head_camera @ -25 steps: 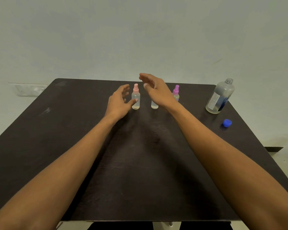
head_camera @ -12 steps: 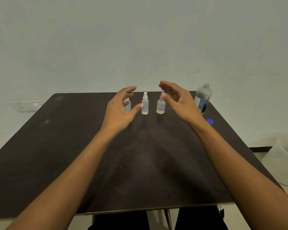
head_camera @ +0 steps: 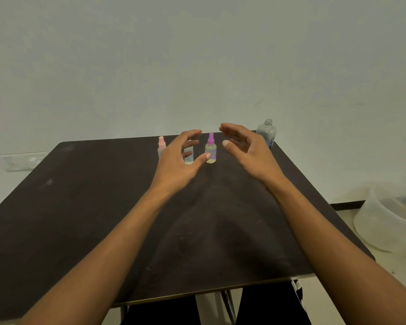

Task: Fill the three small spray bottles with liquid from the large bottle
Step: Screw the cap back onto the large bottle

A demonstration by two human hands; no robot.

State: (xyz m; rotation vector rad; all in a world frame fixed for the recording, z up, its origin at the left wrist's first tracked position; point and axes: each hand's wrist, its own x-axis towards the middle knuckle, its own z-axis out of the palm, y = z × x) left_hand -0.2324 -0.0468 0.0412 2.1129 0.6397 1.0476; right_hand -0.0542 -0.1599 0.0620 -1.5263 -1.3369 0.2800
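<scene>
- head view: your left hand (head_camera: 176, 165) and right hand (head_camera: 249, 156) hover apart over the table (head_camera: 80, 207), fingers loosely spread, holding nothing.
- in a row at 12 o'clock stand the pink-capped bottle (head_camera: 161, 146), the clear bottle (head_camera: 189, 160) partly behind your left fingers, and the purple-capped bottle (head_camera: 211, 150) between your hands.
- the large bottle (head_camera: 266, 132), uncapped, stands at 1 o'clock, behind your right hand.

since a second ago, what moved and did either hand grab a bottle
The right hand moved off the middle spray bottle to the right of the purple-capped bottle, and now partly hides the large bottle. The left hand shifted right, from beside the pink-capped bottle to in front of the middle one. Neither took hold of anything; both stay open. The bottles stand where they were on the table.
</scene>
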